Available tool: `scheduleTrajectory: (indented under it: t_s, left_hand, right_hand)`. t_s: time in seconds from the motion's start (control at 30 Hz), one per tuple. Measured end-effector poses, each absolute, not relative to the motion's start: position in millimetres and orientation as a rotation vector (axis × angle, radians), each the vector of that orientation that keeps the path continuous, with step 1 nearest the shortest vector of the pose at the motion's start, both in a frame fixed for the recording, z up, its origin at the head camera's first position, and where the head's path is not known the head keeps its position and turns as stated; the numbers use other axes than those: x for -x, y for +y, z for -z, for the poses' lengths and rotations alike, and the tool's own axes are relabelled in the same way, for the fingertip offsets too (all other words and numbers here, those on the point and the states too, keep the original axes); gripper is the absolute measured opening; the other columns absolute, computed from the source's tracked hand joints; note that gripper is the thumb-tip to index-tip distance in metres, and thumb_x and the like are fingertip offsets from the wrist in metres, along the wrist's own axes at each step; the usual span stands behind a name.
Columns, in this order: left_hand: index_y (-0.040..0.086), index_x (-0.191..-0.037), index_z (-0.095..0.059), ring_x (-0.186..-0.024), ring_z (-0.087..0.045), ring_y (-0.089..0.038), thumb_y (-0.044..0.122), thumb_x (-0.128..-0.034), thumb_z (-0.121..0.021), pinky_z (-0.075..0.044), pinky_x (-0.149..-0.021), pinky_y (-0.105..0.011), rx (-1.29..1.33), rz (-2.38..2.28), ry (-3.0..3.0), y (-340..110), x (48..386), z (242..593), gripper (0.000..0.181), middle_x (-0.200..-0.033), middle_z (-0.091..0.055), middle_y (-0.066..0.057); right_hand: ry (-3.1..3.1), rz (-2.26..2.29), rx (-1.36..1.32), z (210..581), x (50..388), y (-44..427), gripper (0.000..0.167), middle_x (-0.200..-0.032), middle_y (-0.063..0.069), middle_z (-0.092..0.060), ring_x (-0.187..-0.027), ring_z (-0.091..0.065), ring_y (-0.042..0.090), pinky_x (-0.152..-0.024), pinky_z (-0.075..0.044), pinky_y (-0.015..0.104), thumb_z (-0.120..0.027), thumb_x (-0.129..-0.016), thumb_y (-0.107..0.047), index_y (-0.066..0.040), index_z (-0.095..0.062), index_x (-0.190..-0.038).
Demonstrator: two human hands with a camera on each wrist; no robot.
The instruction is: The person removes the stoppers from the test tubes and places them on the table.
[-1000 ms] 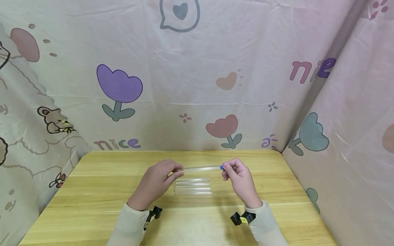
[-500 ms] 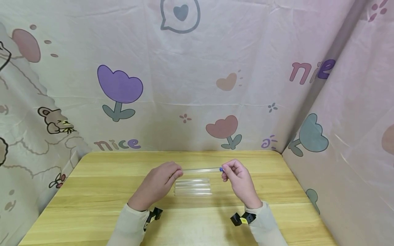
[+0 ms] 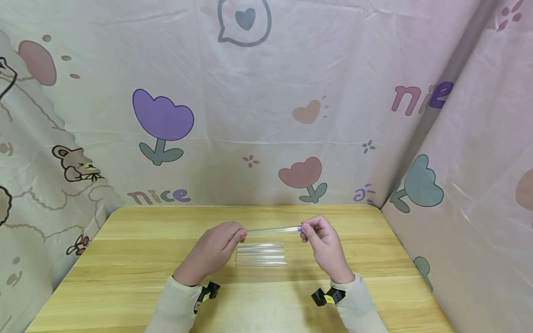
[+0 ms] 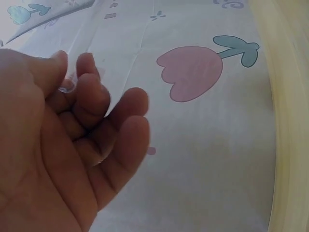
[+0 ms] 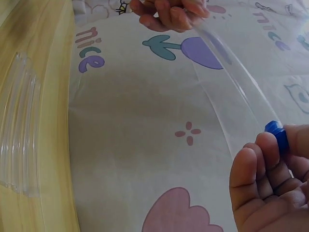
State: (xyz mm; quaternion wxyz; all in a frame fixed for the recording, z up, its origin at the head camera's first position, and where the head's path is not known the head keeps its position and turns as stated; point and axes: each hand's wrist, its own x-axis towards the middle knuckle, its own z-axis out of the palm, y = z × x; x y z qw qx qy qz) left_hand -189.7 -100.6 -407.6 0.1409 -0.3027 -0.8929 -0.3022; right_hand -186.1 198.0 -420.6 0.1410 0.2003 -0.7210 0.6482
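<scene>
A clear thin-walled tube (image 3: 272, 231) is held level above the table, stretched between both hands. At its left end my left hand (image 3: 216, 247) pinches it with thumb and fingers; the left wrist view shows the tube's round end by the thumb, partly hidden. My right hand (image 3: 325, 245) pinches a blue cap (image 5: 277, 135) at the tube's other end between thumb and forefinger. In the right wrist view the cap sits at the tube's end; how deep it goes in is hidden by the fingers. Just below the held tube, a row of several similar clear tubes (image 3: 261, 254) lies on the table.
The wooden table (image 3: 125, 263) runs back to a patterned cloth (image 3: 233, 115) hanging as a wall behind it. More cloth hangs along the left and right sides. A black wrist camera is strapped to each sleeve.
My left fingers have drawn together around the tube's left end. The tube's right end has tipped up slightly and less of the blue cap shows. The tubes on the table have not moved.
</scene>
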Motion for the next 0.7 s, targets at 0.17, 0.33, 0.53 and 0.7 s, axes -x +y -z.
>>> scheduleTrajectory:
  t_s: [0.17, 0.33, 0.53, 0.7]
  left_hand:
    - [0.023, -0.098, -0.067, -0.073, -0.051, -0.002, 0.03, -0.1065, -0.06, -0.05, -0.068, -0.024, 0.824, 0.883, -2.523, -100.3, 189.0, 405.0, 0.013, -0.084, -0.055, 0.017]
    - [0.02, -0.107, -0.075, -0.08, -0.057, 0.001, 0.028, -0.0983, -0.073, -0.054, -0.069, -0.022, 0.78, 0.873, -2.483, -100.0, 189.2, 403.0, 0.011, -0.093, -0.064, 0.016]
    - [0.021, -0.104, -0.077, -0.077, -0.057, 0.001, 0.024, -0.0906, -0.082, -0.053, -0.066, -0.02, 0.762, 0.856, -2.456, -101.0, 189.7, 404.0, 0.015, -0.092, -0.067, 0.015]
    - [0.02, -0.102, -0.077, -0.079, -0.06, 0.001, 0.019, -0.0872, -0.085, -0.054, -0.067, -0.02, 0.767, 0.846, -2.439, -101.2, 189.6, 404.0, 0.016, -0.095, -0.07, 0.014]
  right_hand:
    - [-2.147, -1.9, -0.511, 419.8, 185.9, 198.0, 0.008, -0.092, 0.011, -0.065, -0.08, -0.064, 0.022, -0.072, -0.058, 0.028, -0.056, -0.104, -0.001, 0.004, -0.061, -0.108]
    - [-2.293, -1.824, -0.425, 418.8, 186.1, 196.8, 0.017, -0.096, 0.017, -0.067, -0.085, -0.068, 0.024, -0.077, -0.06, 0.029, -0.056, -0.098, 0.007, -0.001, -0.069, -0.107]
    - [-2.37, -1.786, -0.357, 419.1, 188.0, 197.3, 0.017, -0.089, 0.015, -0.065, -0.077, -0.064, 0.02, -0.069, -0.058, 0.029, -0.055, -0.1, 0.003, -0.003, -0.069, -0.107]
    - [-2.363, -1.882, -0.317, 420.2, 188.6, 199.5, 0.013, -0.087, 0.022, -0.063, -0.072, -0.062, 0.019, -0.063, -0.056, 0.027, -0.056, -0.106, -0.008, -0.001, -0.066, -0.107]
